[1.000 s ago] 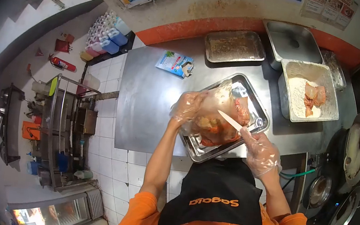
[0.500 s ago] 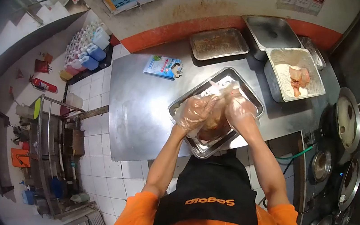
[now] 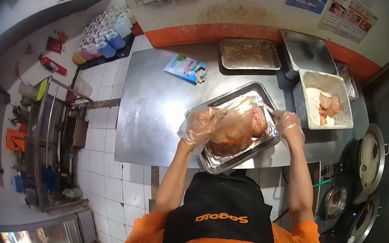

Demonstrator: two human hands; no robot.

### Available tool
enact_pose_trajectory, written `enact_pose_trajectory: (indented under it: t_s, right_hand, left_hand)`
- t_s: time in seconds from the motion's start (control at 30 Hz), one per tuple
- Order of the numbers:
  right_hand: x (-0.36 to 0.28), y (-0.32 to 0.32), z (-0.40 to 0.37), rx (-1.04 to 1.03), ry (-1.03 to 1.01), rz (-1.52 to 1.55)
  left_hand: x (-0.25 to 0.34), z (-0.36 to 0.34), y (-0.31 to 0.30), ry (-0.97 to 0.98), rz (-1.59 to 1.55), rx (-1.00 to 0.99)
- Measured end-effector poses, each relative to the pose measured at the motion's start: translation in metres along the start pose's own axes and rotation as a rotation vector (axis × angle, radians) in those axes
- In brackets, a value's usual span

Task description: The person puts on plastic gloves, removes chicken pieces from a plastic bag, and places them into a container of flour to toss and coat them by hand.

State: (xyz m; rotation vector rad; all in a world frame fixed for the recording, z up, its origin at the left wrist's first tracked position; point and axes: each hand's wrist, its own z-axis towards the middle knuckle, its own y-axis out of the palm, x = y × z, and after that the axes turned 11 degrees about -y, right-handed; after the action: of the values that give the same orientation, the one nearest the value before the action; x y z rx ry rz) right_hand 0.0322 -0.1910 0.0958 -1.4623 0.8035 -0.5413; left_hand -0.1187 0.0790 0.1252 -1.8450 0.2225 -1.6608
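Stainless-steel table (image 3: 147, 125): shallow silver rectangular tray (image 3: 241, 157) set askew by the near edge, mid-length, one corner reaching that edge. Clear plastic bag of reddish-brown raw meat (image 3: 235, 132) lies in it, filling most of the tray. Left hand (image 3: 202, 126), in thin clear glove, closed on the bag's left side, fingers seeming to pinch film. Right hand (image 3: 290, 124), gloved likewise, grips slim pale-bladed knife (image 3: 268, 109), tip angled toward the far edge, apart from the left hand. Toward table's right end, deep steel pan of white flour and raw pieces (image 3: 346, 124). Handling judgement: keep film taut and lifted off meat, blade shallow and turned from the pinching fingers; slick gloves call for firm grip, bag kept inside the rim.
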Motion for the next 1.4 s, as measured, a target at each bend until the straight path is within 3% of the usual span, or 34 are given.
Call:
enact_pose_trajectory:
  t_s: [0.07, 0.13, 0.27, 0.33, 0.37, 0.4, 0.43, 0.5, 0.53, 0.57, 0.6, 0.67, 0.73, 0.77, 0.8, 0.87, 0.93, 1.03, 1.1, 1.2, 1.27, 1.33, 1.4]
  right_hand:
    - [0.015, 0.041, 0.004, 0.138, -0.047, -0.009]
    - [0.024, 0.061, 0.011, 0.112, -0.086, -0.011]
    - [0.004, 0.049, 0.009, 0.088, -0.126, 0.184]
    - [-0.018, 0.021, 0.002, 0.525, -0.281, 0.432]
    - [-0.024, 0.026, 0.003, 0.597, -0.368, 0.409]
    - [-0.040, 0.020, 0.005, 0.663, -0.537, 0.479]
    - [-0.052, 0.016, 0.003, 0.619, -0.723, 0.452]
    - [-0.091, 0.001, 0.008, 0.664, -0.738, 0.435]
    - [-0.096, 0.012, 0.013, 0.684, -0.740, 0.418]
    - [-0.096, 0.025, 0.016, 0.687, -0.745, 0.424]
    - [-0.096, 0.037, 0.018, 0.600, -0.778, 0.395]
    - [-0.098, 0.058, 0.024, 0.521, -0.821, 0.367]
    - [-0.094, 0.070, 0.021, 0.614, -1.045, 0.523]
    - [-0.098, 0.057, 0.011, 0.473, -0.998, 0.803]
    - [-0.097, 0.061, 0.006, 0.471, -1.002, 0.802]
    - [-0.096, 0.065, -0.001, 0.443, -1.027, 0.474]
    - [-0.084, 0.062, -0.007, 0.454, -1.083, 0.424]
    - [-0.072, 0.042, -0.022, 0.472, -1.184, 0.331]
    - [-0.071, 0.019, -0.027, 0.423, -1.195, 0.326]
    - [-0.076, -0.008, -0.022, 0.364, -1.234, 0.393]
    - [-0.085, -0.001, -0.017, 0.321, -0.904, 0.313]
    - [-0.107, -0.005, -0.002, 0.220, -0.801, 0.470]
    - [-0.119, 0.020, 0.019, -0.419, -0.919, 0.132]
  left_hand:
    - [0.004, 0.002, 0.004, -0.023, -0.088, -0.045]
    - [-0.002, 0.013, 0.010, 0.191, -0.005, 0.023]
    - [0.030, 0.028, 0.016, -0.022, 0.335, -0.052]
    - [0.029, 0.036, 0.029, -0.029, 0.483, -0.048]
    - [0.020, 0.041, 0.034, 0.089, 0.444, 0.007]
    - [0.021, 0.043, 0.036, 0.078, 0.453, 0.017]
    - [0.022, 0.045, 0.037, -0.044, 0.266, -0.017]
    - [0.003, 0.050, 0.044, -0.190, -0.107, 0.017]
    - [-0.016, 0.051, 0.050, -0.189, -0.097, 0.020]
    - [-0.021, 0.046, 0.050, -0.238, -0.391, 0.036]
    - [-0.024, 0.042, 0.051, -0.282, -0.688, 0.055]
    - [-0.026, 0.043, 0.049, -0.311, -0.672, 0.138]
    - [-0.024, 0.047, 0.044, -0.665, -1.195, 0.261]
    - [-0.023, 0.052, 0.038, -0.785, -1.131, 0.317]
    - [-0.034, 0.055, 0.034, -0.784, -1.134, 0.320]
    - [-0.050, 0.058, 0.026, -0.720, -1.514, 0.177]
    - [-0.052, 0.061, 0.026, -0.721, -1.385, 0.219]
    - [-0.065, 0.058, 0.033, -0.569, -1.478, 0.070]
    - [-0.049, 0.047, 0.043, -0.325, -1.518, 0.015]
    - [-0.015, 0.041, 0.038, -0.464, -1.558, -0.010]
    - [0.023, 0.037, 0.038, -0.565, -1.550, 0.044]
    - [0.025, 0.035, 0.044, -0.679, -1.529, 0.074]
    - [0.000, 0.042, 0.046, -0.646, -1.426, 0.091]
